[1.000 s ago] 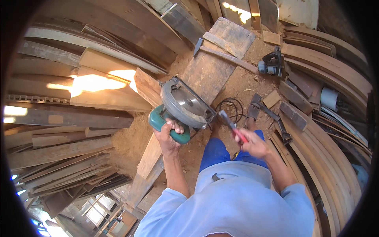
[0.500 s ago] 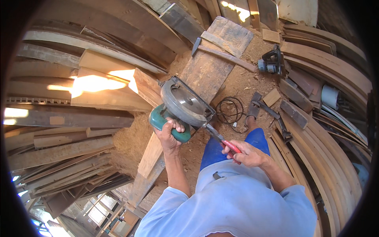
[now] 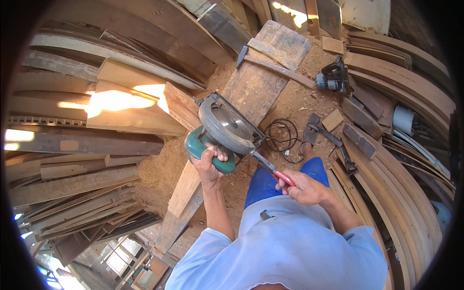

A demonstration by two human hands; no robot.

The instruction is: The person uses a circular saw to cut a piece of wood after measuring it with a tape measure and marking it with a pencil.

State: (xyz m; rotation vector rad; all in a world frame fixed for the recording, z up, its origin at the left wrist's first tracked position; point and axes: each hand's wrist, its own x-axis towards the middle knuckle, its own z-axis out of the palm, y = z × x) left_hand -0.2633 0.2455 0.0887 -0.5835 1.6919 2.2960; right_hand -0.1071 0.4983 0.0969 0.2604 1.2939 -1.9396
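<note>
A circular saw (image 3: 223,126) with a green body and a round grey guard is tilted in front of me, its blade facing up. My left hand (image 3: 209,166) is wrapped around its green handle. In my right hand (image 3: 305,187) is a pair of pliers (image 3: 283,177) with red handles, fingers closed around them. The pliers' metal jaws reach the lower right end of the saw, beside the guard's edge. What exactly the jaws grip is too small to make out.
Beyond the saw, a hammer (image 3: 280,70) lies across a worn wooden board (image 3: 255,92). A second power tool (image 3: 332,76) stands at the far right, near a coiled black cable (image 3: 282,137) on sawdust. Stacked planks (image 3: 82,137) line the left; long boards (image 3: 386,193) lie on the right.
My right hand has closed tighter on the pliers; the two handles showed apart before, and one shows now. The saw and my left hand have shifted very slightly right.
</note>
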